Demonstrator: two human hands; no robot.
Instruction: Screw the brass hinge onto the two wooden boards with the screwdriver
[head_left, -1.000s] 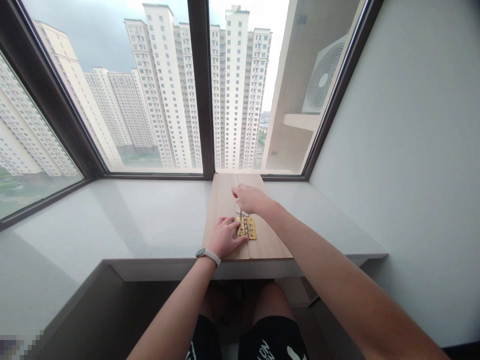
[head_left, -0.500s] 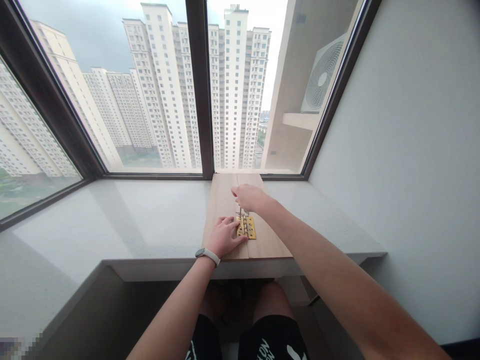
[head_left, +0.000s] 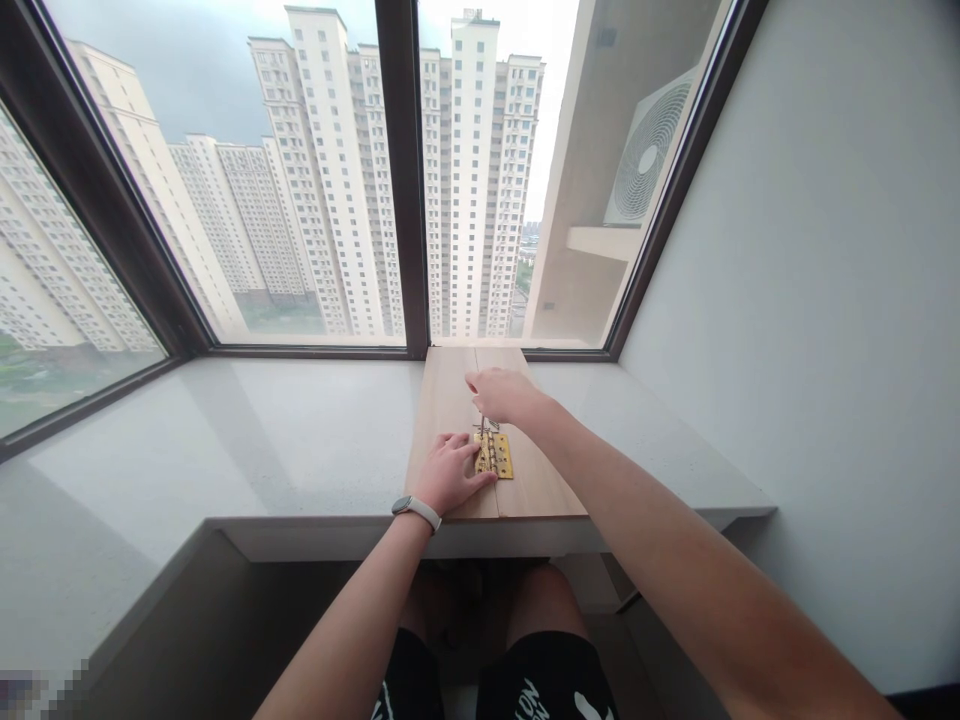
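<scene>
A gold-coloured hinge (head_left: pixel 501 456) lies across the seam between two pale wooden boards (head_left: pixel 448 395). My left hand (head_left: pixel 450 474) rests flat with its fingers apart, its fingertips and thumb on the hinge's left leaf. Above the hinge's far edge, my right hand (head_left: pixel 499 392) is closed round the top of a thin metal tool (head_left: pixel 482 424), which stands upright with its lower end at the hinge. Several small screws (head_left: pixel 493 426) lie on the wood just beyond the hinge. The tool's handle is hidden in my fingers.
The boards lie on a white sill (head_left: pixel 337 440), whose front edge runs above my knees. Dark window frames (head_left: pixel 405 200) rise behind it. A plain wall (head_left: pixel 810 300) stands on the right.
Both hands keep almost the same place and pose. The whole view has shifted very slightly, and the tool seems to tilt a little differently.
</scene>
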